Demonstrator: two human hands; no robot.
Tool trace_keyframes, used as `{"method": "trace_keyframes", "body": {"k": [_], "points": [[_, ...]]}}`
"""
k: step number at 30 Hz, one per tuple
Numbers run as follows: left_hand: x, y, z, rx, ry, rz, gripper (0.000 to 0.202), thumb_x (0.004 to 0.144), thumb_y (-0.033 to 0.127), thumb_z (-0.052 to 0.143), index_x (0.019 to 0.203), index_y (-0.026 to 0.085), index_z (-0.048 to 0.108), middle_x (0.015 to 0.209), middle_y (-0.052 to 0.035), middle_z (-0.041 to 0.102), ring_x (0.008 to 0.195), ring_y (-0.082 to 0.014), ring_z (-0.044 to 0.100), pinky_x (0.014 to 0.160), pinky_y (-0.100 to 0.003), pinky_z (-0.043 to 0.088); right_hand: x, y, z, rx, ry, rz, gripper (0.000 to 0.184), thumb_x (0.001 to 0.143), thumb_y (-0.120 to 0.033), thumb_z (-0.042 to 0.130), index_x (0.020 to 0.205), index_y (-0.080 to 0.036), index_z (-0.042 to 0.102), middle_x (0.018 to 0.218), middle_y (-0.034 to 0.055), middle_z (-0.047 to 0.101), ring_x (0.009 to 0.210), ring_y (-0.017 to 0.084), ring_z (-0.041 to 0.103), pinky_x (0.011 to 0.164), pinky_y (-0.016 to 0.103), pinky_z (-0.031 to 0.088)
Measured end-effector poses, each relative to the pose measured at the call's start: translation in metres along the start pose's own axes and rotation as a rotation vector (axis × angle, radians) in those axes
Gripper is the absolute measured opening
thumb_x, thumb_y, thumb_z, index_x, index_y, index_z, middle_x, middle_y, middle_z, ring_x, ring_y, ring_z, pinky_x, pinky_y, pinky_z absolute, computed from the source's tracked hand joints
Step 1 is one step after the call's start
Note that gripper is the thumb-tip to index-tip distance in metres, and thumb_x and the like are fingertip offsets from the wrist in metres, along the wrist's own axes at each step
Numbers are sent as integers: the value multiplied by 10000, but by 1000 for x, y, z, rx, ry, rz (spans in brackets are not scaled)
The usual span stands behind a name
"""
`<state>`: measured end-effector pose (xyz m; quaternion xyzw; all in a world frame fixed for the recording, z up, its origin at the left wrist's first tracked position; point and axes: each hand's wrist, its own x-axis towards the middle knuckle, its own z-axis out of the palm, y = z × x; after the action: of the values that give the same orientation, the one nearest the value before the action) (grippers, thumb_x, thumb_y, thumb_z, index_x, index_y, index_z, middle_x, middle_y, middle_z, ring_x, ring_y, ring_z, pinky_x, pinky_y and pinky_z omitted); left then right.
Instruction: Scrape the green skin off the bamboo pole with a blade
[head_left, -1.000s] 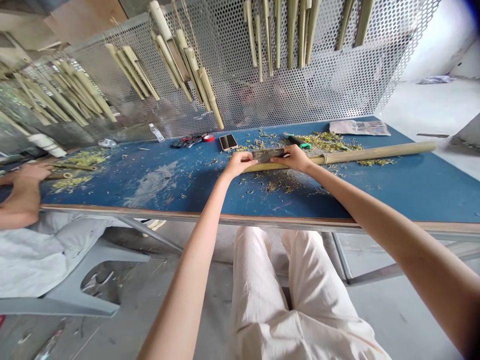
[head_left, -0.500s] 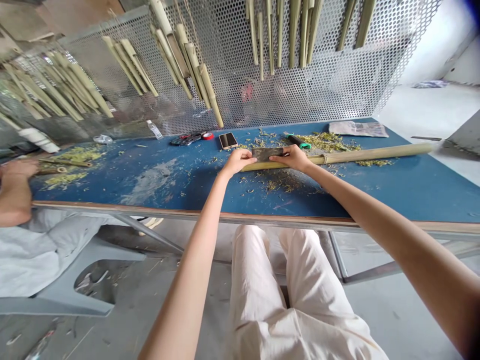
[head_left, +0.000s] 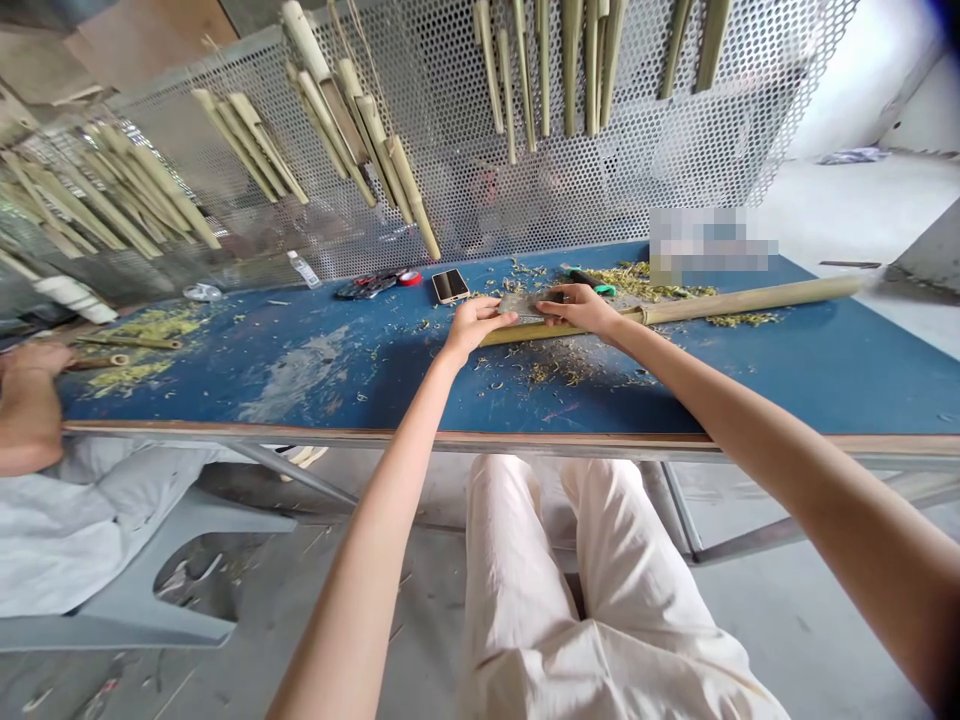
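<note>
A long pale bamboo pole (head_left: 742, 300) lies across the blue table (head_left: 315, 360), reaching to the right. A flat grey metal blade (head_left: 525, 302) rests crosswise on the pole's left part. My left hand (head_left: 474, 324) pinches the blade's left end. At the blade's right end, my right hand (head_left: 581, 308) is closed around it, over the pole. Green shavings (head_left: 559, 368) lie scattered on the table just in front of both hands.
A phone (head_left: 450, 285), scissors and red tape (head_left: 375, 284), and a green-handled tool (head_left: 589, 279) lie behind my hands. Bamboo strips (head_left: 375, 150) hang on the perforated metal screen. Another person's arm (head_left: 30, 400) works at the far left beside a grey chair (head_left: 187, 560).
The blade and both hands have shifted slightly away from me along the pole; the view has drifted a little. The other person's arm has stayed at the far left.
</note>
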<state>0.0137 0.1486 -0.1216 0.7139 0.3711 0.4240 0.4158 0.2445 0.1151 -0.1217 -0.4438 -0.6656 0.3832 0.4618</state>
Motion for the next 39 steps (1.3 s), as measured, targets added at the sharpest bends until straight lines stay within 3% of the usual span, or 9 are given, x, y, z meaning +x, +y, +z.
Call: {"method": "trace_keyframes", "body": {"k": [3, 10, 13, 18, 23, 26, 30, 33, 39], "points": [[-1, 2, -1, 27, -49, 33, 587, 626, 637, 867, 960, 170, 745, 1040, -115, 785, 1013, -285, 728, 967, -426, 542, -2, -1, -2, -61, -25, -2, 455, 821, -621, 734, 839, -173, 655, 659, 42, 611, 581, 142, 529, 559, 282, 465], [-3, 4, -2, 61, -56, 58, 521, 707, 678, 804, 832, 175, 744, 906, -108, 790, 984, -268, 721, 953, -403, 539, -3, -5, -1, -3, -31, 26, 523, 828, -693, 669, 878, -174, 642, 579, 0, 489, 542, 136, 468, 524, 284, 383], [-3, 3, -1, 60, -24, 50, 511, 711, 669, 807, 833, 177, 746, 860, -102, 785, 940, -265, 726, 935, -409, 549, -4, -6, 0, 12, -19, 31, 538, 810, -701, 678, 937, -180, 642, 593, 9, 528, 569, 156, 529, 555, 292, 434], [0, -3, 1, 53, 26, 24, 493, 689, 634, 841, 848, 178, 739, 792, -84, 768, 866, -265, 738, 904, -432, 568, -11, -9, 0, 65, 27, 20, 668, 773, -663, 740, 1225, -194, 591, 715, 31, 656, 671, 192, 635, 635, 313, 524], [3, -7, 3, 50, 63, 52, 533, 696, 633, 834, 949, 178, 719, 817, -84, 762, 836, -243, 728, 870, -417, 569, -11, -8, 1, 83, 42, -7, 657, 621, -626, 863, 1049, -189, 623, 771, 65, 698, 732, 216, 650, 634, 325, 532], [-1, -5, -1, 207, 142, 87, 586, 676, 641, 842, 1025, 189, 711, 871, -81, 753, 866, -243, 707, 849, -388, 549, -6, -3, 1, 10, 11, -8, 551, 610, -641, 851, 825, -181, 637, 727, 69, 668, 683, 197, 606, 566, 305, 478], [-11, -5, -9, 635, 133, 202, 533, 599, 660, 877, 820, 199, 726, 849, -89, 709, 931, -285, 661, 879, -384, 492, -4, 3, 1, -104, 48, -12, 485, 672, -618, 812, 682, -192, 580, 609, 23, 552, 607, 161, 529, 513, 287, 408], [-16, -8, -11, 749, 94, 215, 511, 654, 700, 822, 709, 205, 708, 807, -92, 671, 893, -283, 637, 850, -371, 469, -7, 1, 2, -80, 102, -14, 482, 657, -605, 828, 717, -209, 558, 605, 22, 544, 652, 201, 588, 534, 302, 461], [-12, -15, -10, 753, 72, 154, 455, 687, 657, 823, 785, 215, 773, 867, -76, 680, 871, -249, 633, 787, -325, 450, -12, -11, 4, 100, 93, -57, 493, 661, -552, 813, 961, -214, 614, 938, 89, 715, 849, 254, 684, 698, 366, 564]]}}
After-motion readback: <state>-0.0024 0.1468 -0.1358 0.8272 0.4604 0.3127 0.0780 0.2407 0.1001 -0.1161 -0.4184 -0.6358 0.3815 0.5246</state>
